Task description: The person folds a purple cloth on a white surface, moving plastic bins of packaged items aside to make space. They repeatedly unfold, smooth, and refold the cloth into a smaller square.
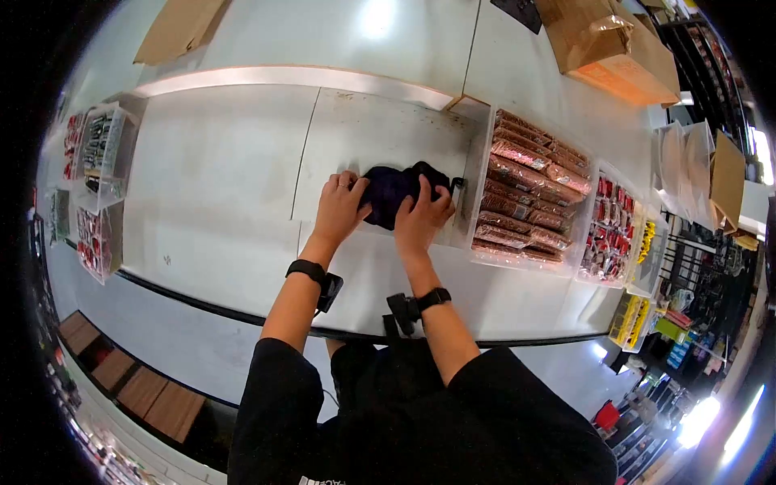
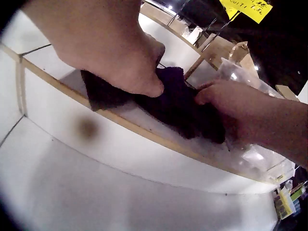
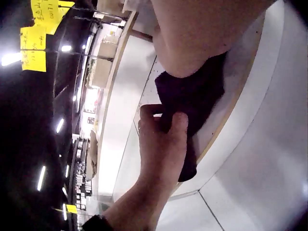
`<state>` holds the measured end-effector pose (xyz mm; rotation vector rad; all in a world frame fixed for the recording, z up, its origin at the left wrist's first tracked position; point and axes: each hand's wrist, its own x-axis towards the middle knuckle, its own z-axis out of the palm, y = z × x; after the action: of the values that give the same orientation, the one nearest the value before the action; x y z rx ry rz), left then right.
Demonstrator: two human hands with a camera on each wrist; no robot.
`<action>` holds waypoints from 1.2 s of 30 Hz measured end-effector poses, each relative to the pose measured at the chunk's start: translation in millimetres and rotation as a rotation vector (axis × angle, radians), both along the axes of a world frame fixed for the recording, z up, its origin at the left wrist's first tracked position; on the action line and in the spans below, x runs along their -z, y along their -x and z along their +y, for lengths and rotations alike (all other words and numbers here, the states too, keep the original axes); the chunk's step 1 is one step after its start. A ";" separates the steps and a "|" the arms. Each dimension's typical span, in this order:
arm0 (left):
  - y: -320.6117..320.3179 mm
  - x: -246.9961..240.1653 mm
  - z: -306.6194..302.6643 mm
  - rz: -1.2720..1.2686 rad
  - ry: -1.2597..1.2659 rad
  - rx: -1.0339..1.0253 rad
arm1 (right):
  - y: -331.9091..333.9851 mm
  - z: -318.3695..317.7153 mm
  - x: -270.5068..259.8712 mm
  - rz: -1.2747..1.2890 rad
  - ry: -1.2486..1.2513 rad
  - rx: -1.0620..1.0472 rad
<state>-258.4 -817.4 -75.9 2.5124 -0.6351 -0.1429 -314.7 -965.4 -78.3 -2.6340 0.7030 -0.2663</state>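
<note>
A dark purple and black cloth [image 1: 390,191] lies bunched on the white table. The left hand [image 1: 339,208] grips its left side, fingers bent over the edge. On the cloth's right part the right hand [image 1: 422,220] has its thumb and fingers curled into the fabric. In the left wrist view the dark cloth [image 2: 178,106] stretches between the left hand [image 2: 120,57] and the right hand [image 2: 236,106]. The right wrist view shows the cloth [image 3: 192,96] pinched by the left hand [image 3: 166,144], with the right hand [image 3: 192,38] above it.
Right of the cloth stands a clear bin of pink wrapped packs [image 1: 529,194], with a bin of red packets [image 1: 608,230] beyond it. More clear bins [image 1: 105,153] stand at the table's left end. A cardboard box [image 1: 618,56] sits at the upper right.
</note>
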 end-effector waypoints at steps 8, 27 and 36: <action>-1.5 15.5 -1.9 -0.147 0.081 0.067 | -29.4 -8.9 17.5 0.046 -0.165 0.139; -14.6 26.7 -18.0 -0.087 0.185 0.028 | -137.2 -31.8 20.8 0.138 0.147 0.328; -22.3 25.8 -27.0 -0.095 0.164 -0.011 | -156.9 -49.7 19.5 0.210 0.256 0.227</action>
<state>-236.1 -844.4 -101.7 2.3743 -0.6442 0.0318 -157.8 -1015.1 -97.9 -2.8525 1.1077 -0.1526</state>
